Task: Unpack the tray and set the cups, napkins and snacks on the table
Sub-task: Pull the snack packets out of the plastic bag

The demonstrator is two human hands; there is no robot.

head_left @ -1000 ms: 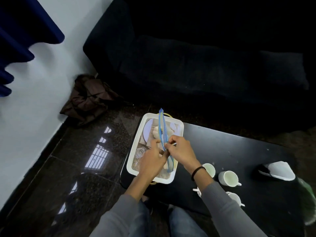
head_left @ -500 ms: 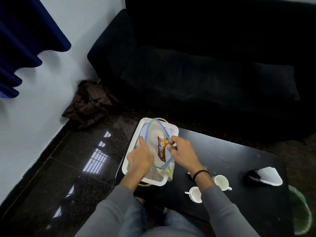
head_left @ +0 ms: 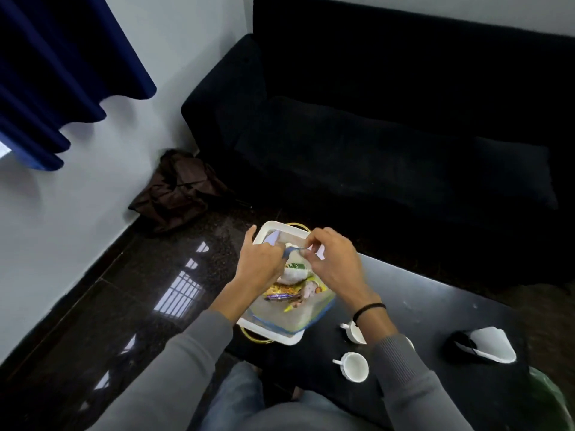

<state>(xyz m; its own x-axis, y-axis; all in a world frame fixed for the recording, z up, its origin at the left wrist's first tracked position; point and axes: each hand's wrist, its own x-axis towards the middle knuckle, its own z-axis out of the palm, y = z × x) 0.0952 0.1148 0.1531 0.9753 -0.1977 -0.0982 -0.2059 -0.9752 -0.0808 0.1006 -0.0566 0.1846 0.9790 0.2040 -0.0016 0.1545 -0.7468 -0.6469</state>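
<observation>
Partly hidden, snack bag pinched by left hand, right hand.

The clear plastic bag, pinched at its blue zip edge between the left hand and right hand, is thin and filmy — glossy printed snack wrappers show through it. Below the grip, the white tray looks like smooth plastic. Right of the grip, the black table has a dull sheen, and the white cups look glazed. Left of the grip, the dark stone floor is polished — it mirrors a window. Both sleeves are matt grey knit.
</observation>
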